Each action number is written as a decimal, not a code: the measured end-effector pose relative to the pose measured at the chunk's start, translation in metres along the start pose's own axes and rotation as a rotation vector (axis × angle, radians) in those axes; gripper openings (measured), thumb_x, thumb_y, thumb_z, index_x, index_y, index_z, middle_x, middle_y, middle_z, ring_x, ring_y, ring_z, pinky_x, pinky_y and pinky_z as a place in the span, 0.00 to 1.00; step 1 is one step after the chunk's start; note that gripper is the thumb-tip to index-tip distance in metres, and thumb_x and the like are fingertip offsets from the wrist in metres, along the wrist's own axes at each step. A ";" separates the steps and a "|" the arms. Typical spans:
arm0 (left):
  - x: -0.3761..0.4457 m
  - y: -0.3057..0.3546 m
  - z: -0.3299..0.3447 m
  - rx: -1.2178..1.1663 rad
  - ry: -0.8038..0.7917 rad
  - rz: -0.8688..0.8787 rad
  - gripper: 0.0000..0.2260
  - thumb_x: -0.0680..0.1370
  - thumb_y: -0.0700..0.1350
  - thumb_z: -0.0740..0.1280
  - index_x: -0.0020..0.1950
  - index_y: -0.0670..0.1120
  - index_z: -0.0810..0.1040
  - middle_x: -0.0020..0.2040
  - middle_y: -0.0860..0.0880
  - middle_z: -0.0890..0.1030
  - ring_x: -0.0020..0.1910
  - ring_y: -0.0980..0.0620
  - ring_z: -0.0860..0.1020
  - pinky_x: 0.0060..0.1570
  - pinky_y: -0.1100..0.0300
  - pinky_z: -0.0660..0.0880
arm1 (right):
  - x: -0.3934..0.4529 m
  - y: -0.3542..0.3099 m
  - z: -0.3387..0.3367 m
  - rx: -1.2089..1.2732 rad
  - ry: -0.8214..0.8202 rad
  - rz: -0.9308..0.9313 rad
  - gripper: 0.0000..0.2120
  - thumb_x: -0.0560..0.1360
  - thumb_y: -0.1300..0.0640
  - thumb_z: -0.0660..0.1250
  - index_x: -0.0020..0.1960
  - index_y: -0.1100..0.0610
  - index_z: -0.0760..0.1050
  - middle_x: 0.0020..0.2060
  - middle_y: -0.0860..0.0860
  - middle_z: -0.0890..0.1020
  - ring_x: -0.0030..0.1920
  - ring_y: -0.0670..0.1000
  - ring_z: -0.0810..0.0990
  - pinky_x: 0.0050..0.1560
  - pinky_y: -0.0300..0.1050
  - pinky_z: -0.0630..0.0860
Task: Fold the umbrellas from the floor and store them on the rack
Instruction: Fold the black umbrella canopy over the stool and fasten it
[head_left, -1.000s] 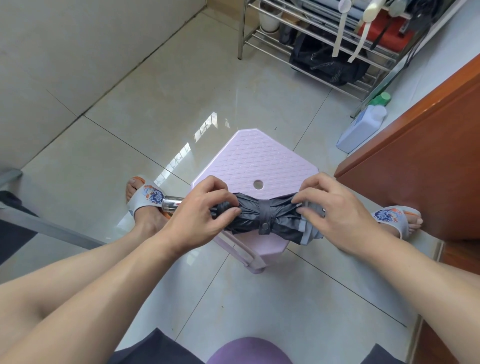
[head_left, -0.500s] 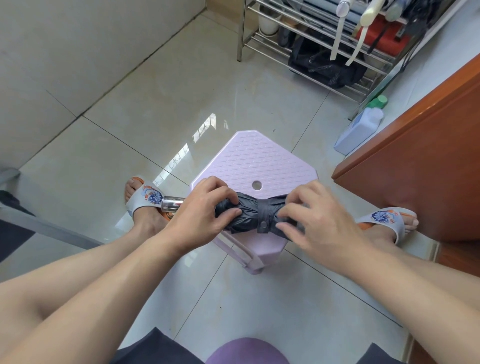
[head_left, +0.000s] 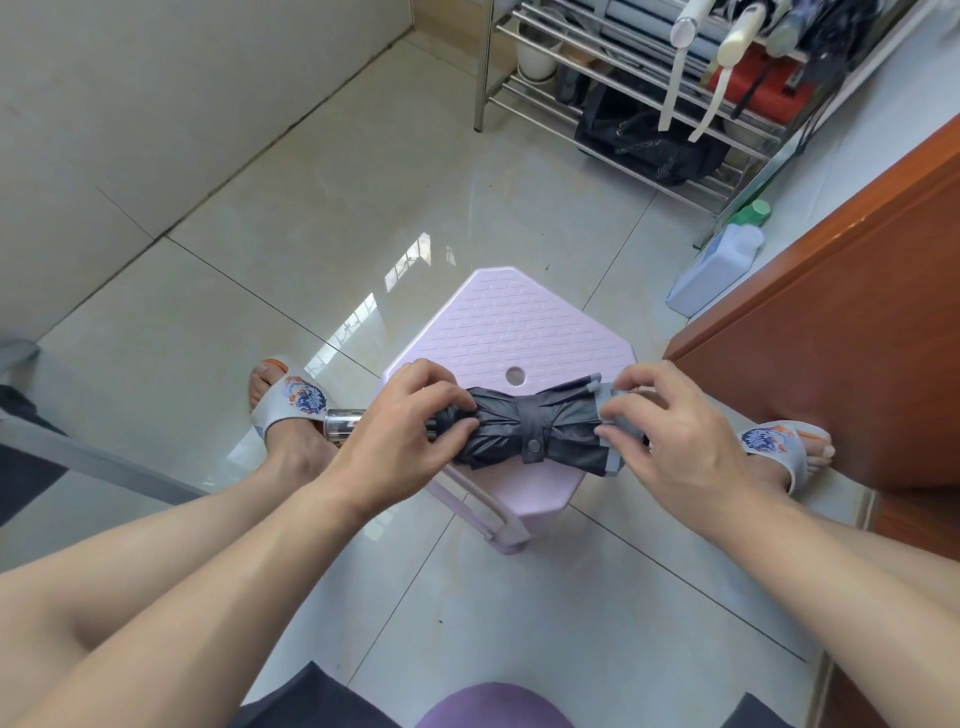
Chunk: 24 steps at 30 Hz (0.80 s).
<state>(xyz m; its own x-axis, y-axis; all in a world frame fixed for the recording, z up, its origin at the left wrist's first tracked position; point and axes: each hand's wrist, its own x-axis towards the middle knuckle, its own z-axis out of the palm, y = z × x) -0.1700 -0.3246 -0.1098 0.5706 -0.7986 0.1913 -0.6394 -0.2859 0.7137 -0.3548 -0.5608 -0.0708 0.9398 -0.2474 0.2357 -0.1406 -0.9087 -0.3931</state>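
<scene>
Folded umbrella (head_left: 535, 434) gripped between left hand (head_left: 402, 431), right hand (head_left: 675, 436) fingers (head_left: 615, 410)

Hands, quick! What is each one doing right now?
Left hand: closed, gripping the handle end of the folded dark umbrella.
Right hand: closed, fingers pinching the umbrella's other end, at the grey edge.

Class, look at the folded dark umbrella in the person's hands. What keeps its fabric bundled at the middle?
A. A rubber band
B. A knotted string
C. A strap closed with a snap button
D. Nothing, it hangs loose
C: a dark strap with a round snap cinches the umbrella at its middle, between the left hand and right hand.
</scene>
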 end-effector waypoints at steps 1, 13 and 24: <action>0.000 0.000 -0.001 -0.011 -0.010 0.006 0.05 0.76 0.44 0.74 0.51 0.47 0.84 0.51 0.51 0.76 0.50 0.51 0.77 0.52 0.57 0.75 | 0.000 0.001 0.000 -0.041 -0.007 -0.065 0.04 0.74 0.62 0.75 0.46 0.59 0.80 0.54 0.52 0.75 0.49 0.56 0.79 0.42 0.50 0.78; 0.003 0.002 -0.003 -0.043 -0.009 -0.018 0.03 0.78 0.38 0.67 0.46 0.44 0.79 0.49 0.52 0.76 0.50 0.50 0.76 0.52 0.54 0.74 | 0.000 0.001 0.011 -0.058 0.073 -0.128 0.02 0.79 0.64 0.69 0.49 0.63 0.80 0.48 0.54 0.79 0.46 0.57 0.79 0.43 0.51 0.78; 0.002 -0.002 0.006 0.057 0.019 0.048 0.07 0.76 0.47 0.71 0.52 0.46 0.84 0.50 0.50 0.76 0.49 0.49 0.76 0.50 0.58 0.74 | -0.002 0.002 0.026 -0.165 0.182 -0.202 0.08 0.76 0.73 0.63 0.46 0.64 0.79 0.47 0.58 0.81 0.43 0.60 0.78 0.37 0.53 0.78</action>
<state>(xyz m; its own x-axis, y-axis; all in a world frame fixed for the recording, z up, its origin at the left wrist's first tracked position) -0.1703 -0.3291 -0.1151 0.5480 -0.8021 0.2373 -0.6940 -0.2776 0.6644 -0.3493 -0.5531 -0.0947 0.8846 -0.0995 0.4555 -0.0197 -0.9841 -0.1767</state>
